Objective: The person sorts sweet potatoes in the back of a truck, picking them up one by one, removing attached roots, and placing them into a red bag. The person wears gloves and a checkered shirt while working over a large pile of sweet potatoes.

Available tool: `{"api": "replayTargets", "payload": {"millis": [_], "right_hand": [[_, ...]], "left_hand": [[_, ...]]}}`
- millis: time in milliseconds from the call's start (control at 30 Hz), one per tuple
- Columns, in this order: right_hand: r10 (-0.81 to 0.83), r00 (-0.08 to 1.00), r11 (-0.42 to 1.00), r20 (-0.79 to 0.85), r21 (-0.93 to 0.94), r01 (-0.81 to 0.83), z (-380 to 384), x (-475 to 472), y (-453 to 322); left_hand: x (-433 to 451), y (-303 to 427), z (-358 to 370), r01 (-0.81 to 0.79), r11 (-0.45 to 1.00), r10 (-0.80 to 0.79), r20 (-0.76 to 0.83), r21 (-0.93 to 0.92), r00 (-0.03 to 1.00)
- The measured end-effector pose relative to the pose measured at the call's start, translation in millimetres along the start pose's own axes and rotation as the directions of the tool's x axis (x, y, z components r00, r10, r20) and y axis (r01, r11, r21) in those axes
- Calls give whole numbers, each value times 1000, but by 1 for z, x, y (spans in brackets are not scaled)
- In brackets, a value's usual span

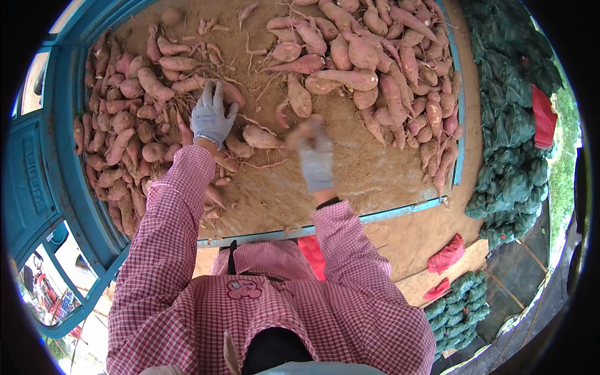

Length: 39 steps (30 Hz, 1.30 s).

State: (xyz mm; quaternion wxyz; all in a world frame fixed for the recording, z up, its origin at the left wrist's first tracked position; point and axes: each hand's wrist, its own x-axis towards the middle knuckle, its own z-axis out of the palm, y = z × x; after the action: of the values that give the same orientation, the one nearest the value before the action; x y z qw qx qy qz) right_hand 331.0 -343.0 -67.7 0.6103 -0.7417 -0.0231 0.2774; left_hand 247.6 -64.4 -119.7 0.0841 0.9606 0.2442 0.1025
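Note:
My left hand [213, 117], in a grey work glove, lies over the left heap of sweet potatoes [136, 117]. Its fingers reach across a reddish sweet potato [233, 95], with the thumb on the near side. My right hand [316, 157], also gloved, is over the sandy middle of the bed and blurred by motion. A brownish-pink blur covers its fingertips, and whether that is a held root cannot be made out. Just left of it lies a pale sweet potato [261, 137] with thin roots. Beyond it is another sweet potato [299, 96], near the right heap [370, 61].
A blue metal frame [70, 108] bounds the bed at left. A thin blue edge [398, 209] runs along the near side. Green mesh sacks [508, 122] are stacked at right, with more filled sacks [459, 304] below. A red bag [446, 253] lies on the ground.

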Motion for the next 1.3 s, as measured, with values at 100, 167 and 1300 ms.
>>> {"api": "replayTargets", "payload": {"millis": [100,167,1300], "right_hand": [[-253,967,880,-14,-418,224,21,-1,1],[-143,979,892,-142,-448,65,29,28,0],[-156,889,556,431,782,-282,44,110,-34]], "left_hand": [[-1,0,0,1,1000,-1,-2,-20,1000],[-3,0,0,23,999,-22,23,-37,1000],[3,-1,-16,59,972,-51,40,-228,998]]}}
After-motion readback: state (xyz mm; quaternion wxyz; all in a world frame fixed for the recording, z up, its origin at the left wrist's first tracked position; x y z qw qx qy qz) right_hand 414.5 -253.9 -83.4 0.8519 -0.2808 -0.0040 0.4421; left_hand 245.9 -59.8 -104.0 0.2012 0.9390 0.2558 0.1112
